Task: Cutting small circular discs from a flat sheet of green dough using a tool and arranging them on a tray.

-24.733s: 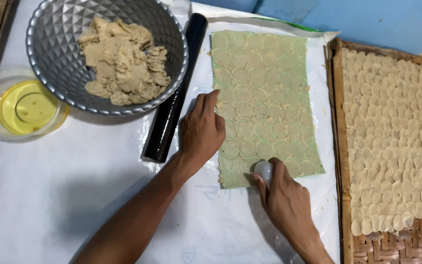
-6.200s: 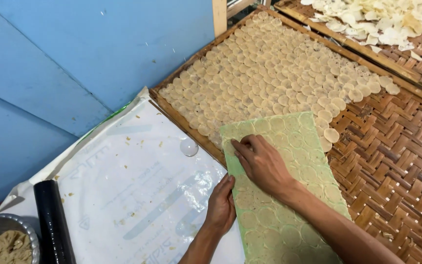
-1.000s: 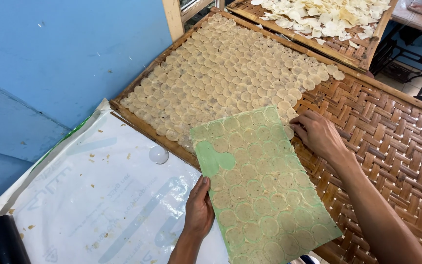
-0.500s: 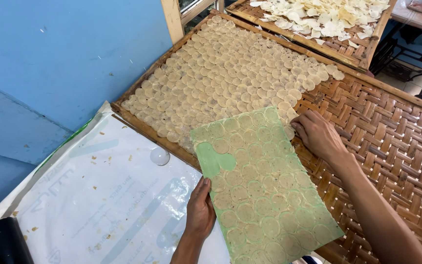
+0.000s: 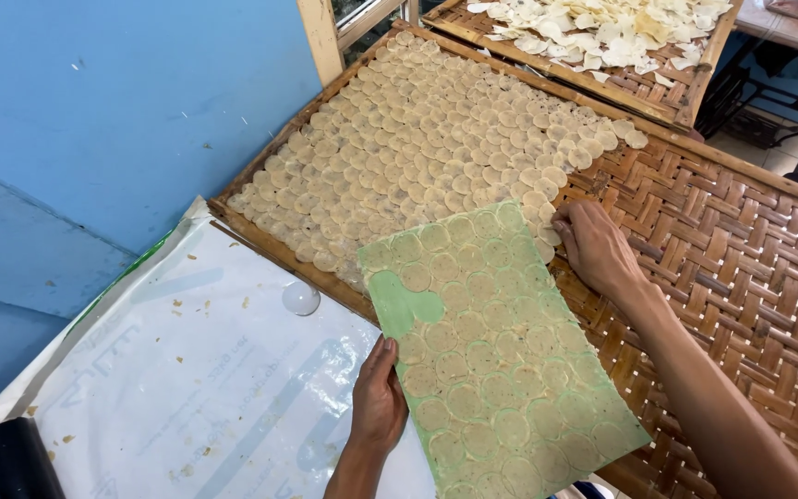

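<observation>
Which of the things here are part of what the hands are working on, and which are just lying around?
In use:
- left hand, gripping the green sheet's near edge
- green sheet covered with dough discs
- right hand, at the discs' edge on the woven tray
- laid-out discs

Lying about:
- small clear round cutter on the plastic sheet
- black roller
- far tray of dried pieces

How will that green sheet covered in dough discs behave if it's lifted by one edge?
The green sheet looks thin and probably floppy; the left hand holds its edge while it rests over the woven tray. The dough discs look soft, so they would likely stick or tear rather than slide.
</observation>
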